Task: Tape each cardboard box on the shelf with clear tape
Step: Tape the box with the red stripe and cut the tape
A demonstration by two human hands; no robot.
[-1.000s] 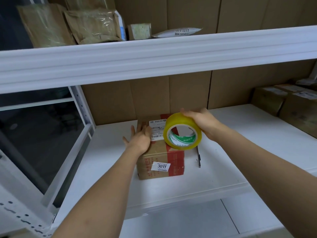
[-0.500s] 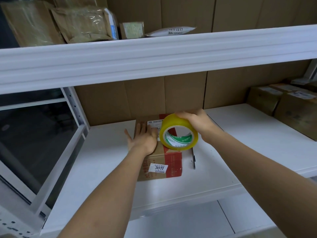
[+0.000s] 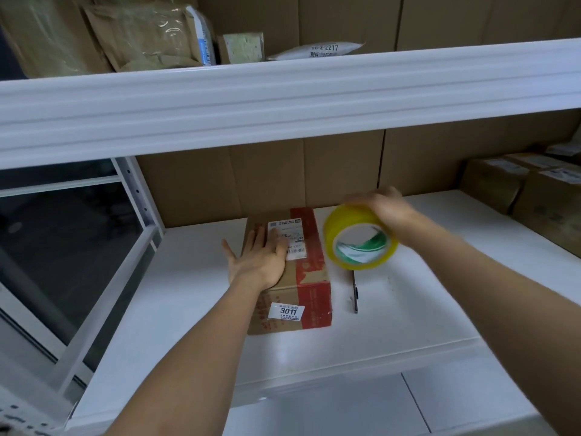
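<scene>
**Flat palm on box, tape roll aloft**

The left hand (image 3: pixel 261 259) presses open-fingered on the matte brown cardboard box (image 3: pixel 290 275) near the smooth white shelf's (image 3: pixel 188 309) back-left corner. The blurred right hand (image 3: pixel 388 209) grips the glossy yellowish ring-shaped tape roll (image 3: pixel 360 237) beside it.

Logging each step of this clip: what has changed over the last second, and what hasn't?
The right hand has swung the tape roll off the cardboard box to the right; it is now blurred with motion, its grip unchanged. The left hand stays flat on the box top. Box and pen have not moved.
</scene>
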